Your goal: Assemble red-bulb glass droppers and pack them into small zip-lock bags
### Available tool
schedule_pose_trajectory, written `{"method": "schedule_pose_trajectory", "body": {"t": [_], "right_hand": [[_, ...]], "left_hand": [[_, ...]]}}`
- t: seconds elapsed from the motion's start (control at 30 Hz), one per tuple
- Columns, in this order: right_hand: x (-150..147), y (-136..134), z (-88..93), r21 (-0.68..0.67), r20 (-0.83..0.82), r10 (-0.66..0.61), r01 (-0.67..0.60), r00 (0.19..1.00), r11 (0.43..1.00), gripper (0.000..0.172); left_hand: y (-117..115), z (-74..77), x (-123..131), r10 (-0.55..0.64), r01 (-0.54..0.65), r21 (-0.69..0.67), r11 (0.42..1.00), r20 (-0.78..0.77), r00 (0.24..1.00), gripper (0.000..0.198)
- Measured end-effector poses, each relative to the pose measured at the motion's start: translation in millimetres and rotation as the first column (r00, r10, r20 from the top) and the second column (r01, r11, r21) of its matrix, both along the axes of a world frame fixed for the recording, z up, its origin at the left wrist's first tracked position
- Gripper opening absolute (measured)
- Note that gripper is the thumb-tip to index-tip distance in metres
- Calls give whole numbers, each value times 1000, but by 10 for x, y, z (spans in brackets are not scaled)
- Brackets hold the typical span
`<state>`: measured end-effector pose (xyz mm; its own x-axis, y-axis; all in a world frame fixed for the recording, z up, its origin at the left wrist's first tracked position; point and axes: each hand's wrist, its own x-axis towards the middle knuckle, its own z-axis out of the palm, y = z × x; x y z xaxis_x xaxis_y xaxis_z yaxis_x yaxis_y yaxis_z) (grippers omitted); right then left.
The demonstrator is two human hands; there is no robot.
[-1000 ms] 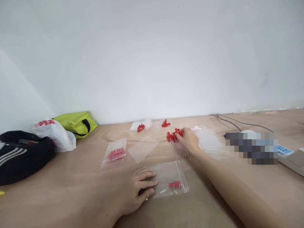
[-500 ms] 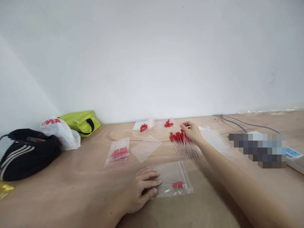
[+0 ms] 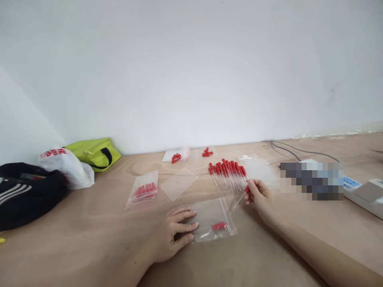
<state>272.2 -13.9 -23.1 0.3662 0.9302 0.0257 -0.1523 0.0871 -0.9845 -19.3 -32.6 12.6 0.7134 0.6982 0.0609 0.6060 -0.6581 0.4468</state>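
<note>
My left hand (image 3: 179,231) lies with fingers spread on the closed end of a clear zip bag (image 3: 206,211). Inside that bag is a dropper with a red bulb (image 3: 219,226). Between thumb and fingers, my right hand (image 3: 259,197) pinches another dropper (image 3: 239,201) by its red bulb, its clear tube slanting down left toward the bag's zip edge. Just behind it lies a pile of red-bulbed droppers (image 3: 227,171), tubes pointing toward me. A flat, unfilled zip bag (image 3: 179,183) lies left of the pile.
Filled bags of droppers (image 3: 143,189) are stacked at left. Red bulbs (image 3: 207,152) lie near the wall beside more bags. A stack of clear bags (image 3: 259,171) sits behind my right hand. A power strip (image 3: 366,197) is at right; a black bag (image 3: 32,195) and green bag (image 3: 95,153) are at left.
My right hand has come from the dropper pile toward me, bringing one dropper near the bag's mouth. My left hand stays on the bag. The view has shifted slightly.
</note>
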Motion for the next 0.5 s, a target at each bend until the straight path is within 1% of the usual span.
{"method": "schedule_pose_trajectory", "body": {"t": [0.1, 0.17, 0.23, 0.3, 0.37, 0.4, 0.43, 0.5], "right_hand": [[-64, -34, 24, -25, -48, 26, -28, 999, 999, 39], [-120, -98, 66, -42, -103, 73, -78, 992, 996, 37], [-172, -175, 111, -53, -168, 169, -180, 971, 982, 36], [-212, -238, 145, -56, -190, 320, -336, 928, 940, 35], [-240, -269, 156, -68, -128, 465, -475, 876, 877, 34], [-253, -274, 153, -91, -73, 512, -517, 856, 851, 34], [-268, -274, 146, -122, -11, 540, -537, 841, 834, 32], [-301, -272, 125, -192, 108, 565, -540, 818, 819, 29]], "left_hand": [[-9, 15, -2, 15, -15, -9, 1000, -25, 1000, 34], [-15, 16, -11, 31, -31, -3, 1000, -28, 999, 41], [-19, 8, -22, 46, -46, -1, 999, -36, 998, 47], [-22, -1, -27, 59, -59, 3, 998, -42, 997, 50], [-25, 1, -20, 61, -61, 12, 998, -47, 997, 52], [-26, 6, -13, 59, -58, 17, 998, -51, 997, 51], [-26, 13, -5, 55, -54, 20, 998, -57, 997, 51], [-26, 29, 12, 49, -48, 20, 999, -70, 996, 49]]}}
